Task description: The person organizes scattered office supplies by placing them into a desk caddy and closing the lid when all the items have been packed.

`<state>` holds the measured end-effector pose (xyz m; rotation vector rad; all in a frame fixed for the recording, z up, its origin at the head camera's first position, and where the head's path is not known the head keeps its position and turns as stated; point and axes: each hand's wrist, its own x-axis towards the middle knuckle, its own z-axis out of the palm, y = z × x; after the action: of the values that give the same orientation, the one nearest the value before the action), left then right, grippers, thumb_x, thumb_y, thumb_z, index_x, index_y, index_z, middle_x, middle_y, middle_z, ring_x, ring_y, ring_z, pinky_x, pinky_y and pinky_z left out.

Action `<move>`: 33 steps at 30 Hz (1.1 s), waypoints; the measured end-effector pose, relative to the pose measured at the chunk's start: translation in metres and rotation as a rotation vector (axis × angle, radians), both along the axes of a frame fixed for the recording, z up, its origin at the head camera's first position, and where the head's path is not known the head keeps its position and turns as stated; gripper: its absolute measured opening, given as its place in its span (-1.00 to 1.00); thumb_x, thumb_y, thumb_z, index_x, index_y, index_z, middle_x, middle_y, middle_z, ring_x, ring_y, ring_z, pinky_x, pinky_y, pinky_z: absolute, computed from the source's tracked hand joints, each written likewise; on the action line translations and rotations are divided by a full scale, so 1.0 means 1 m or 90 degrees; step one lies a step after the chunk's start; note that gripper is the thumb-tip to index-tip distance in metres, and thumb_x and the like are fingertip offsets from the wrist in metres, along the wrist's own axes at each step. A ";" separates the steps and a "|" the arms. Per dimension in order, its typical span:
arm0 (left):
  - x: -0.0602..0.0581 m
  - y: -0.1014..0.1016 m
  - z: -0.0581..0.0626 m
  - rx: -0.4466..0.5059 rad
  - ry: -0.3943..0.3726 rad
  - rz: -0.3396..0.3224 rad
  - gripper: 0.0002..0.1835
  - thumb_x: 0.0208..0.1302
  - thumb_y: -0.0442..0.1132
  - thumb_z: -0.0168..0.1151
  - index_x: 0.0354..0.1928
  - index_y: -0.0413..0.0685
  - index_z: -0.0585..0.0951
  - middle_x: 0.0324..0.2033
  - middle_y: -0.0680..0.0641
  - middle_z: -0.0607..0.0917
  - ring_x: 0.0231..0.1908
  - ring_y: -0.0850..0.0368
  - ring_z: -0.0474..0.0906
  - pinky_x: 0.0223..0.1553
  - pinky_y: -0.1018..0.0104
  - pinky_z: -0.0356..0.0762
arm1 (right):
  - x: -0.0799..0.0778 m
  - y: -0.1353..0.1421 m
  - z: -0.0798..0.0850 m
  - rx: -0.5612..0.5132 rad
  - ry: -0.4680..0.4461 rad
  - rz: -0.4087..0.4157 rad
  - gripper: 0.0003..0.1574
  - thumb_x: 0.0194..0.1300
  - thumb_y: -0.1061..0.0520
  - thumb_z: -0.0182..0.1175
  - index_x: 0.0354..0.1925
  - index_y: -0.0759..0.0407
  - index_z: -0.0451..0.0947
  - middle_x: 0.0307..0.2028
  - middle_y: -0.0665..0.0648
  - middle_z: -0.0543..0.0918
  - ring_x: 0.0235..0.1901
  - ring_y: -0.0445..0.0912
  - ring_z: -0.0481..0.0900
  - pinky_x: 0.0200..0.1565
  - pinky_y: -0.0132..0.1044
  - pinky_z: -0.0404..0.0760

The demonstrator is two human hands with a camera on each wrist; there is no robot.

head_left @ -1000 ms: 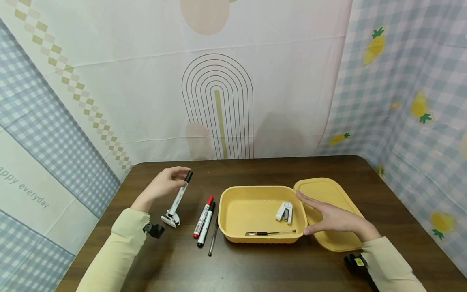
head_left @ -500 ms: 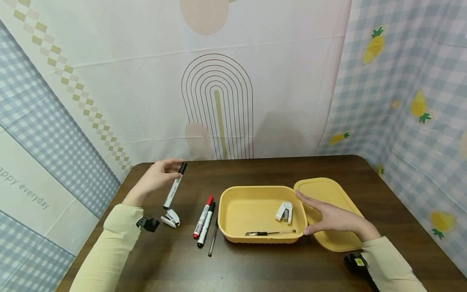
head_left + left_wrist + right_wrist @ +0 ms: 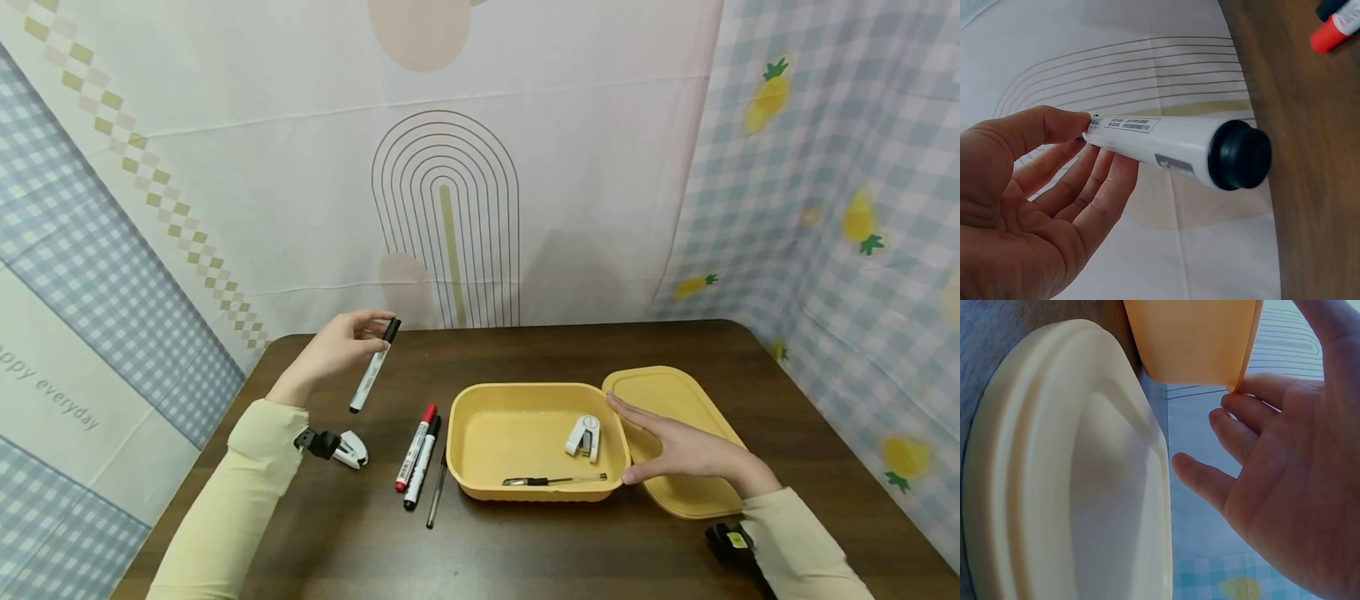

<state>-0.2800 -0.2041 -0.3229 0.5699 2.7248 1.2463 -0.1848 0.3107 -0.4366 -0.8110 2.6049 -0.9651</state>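
Note:
A white marker [image 3: 371,377] with a black cap is pinched near its cap by my left hand [image 3: 330,354]. It slants in the air toward the table's back left. In the left wrist view the thumb and fingertips hold the marker [image 3: 1160,144], its black end facing the camera. Below lies a white stapler [image 3: 351,450], partly covered by the wrist camera. My right hand [image 3: 693,446] touches the right rim of a yellow box [image 3: 461,450], fingers extended and thumb spread. Inside the box are another white stapler [image 3: 585,437] and a pen [image 3: 555,480].
A red-capped marker [image 3: 416,448], a black-capped marker [image 3: 422,464] and a dark pen [image 3: 437,492] lie side by side left of the box. The yellow lid [image 3: 690,392] rests on the table under my right hand. A patterned cloth hangs behind the table.
My left hand has lifted the marker up and away from the stapler on the table, first leftward, then back to the right. The right hand stays at the box rim.

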 end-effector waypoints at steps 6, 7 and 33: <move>-0.005 0.014 0.007 0.008 0.015 -0.009 -0.45 0.34 -0.37 0.21 0.38 -0.17 0.46 0.14 -0.29 0.62 0.01 -0.11 0.64 -0.06 -0.07 0.64 | 0.000 -0.002 0.000 0.000 0.006 0.000 0.36 0.15 -0.18 0.49 0.62 0.05 -0.12 0.56 0.29 -0.04 0.49 0.27 0.01 0.29 0.33 0.21; -0.006 0.017 0.008 0.011 0.016 -0.011 -0.45 0.34 -0.37 0.21 0.38 -0.17 0.46 0.15 -0.30 0.62 0.02 -0.12 0.64 -0.05 -0.09 0.64 | 0.000 -0.002 0.000 0.001 0.007 0.001 0.36 0.15 -0.18 0.48 0.62 0.05 -0.13 0.56 0.29 -0.04 0.49 0.27 0.01 0.29 0.33 0.21; -0.019 0.100 0.027 0.035 0.037 -0.110 -0.49 0.35 -0.33 0.23 0.35 -0.05 0.52 0.15 -0.19 0.60 0.03 -0.05 0.61 -0.06 0.01 0.66 | 0.001 -0.002 -0.001 0.008 0.024 0.000 0.37 0.14 -0.22 0.48 0.62 0.03 -0.13 0.56 0.30 -0.03 0.49 0.28 0.02 0.29 0.31 0.22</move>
<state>-0.2991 -0.1042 -0.2960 0.8397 2.6270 1.2842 -0.1843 0.3084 -0.4380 -0.8336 2.6398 -0.9419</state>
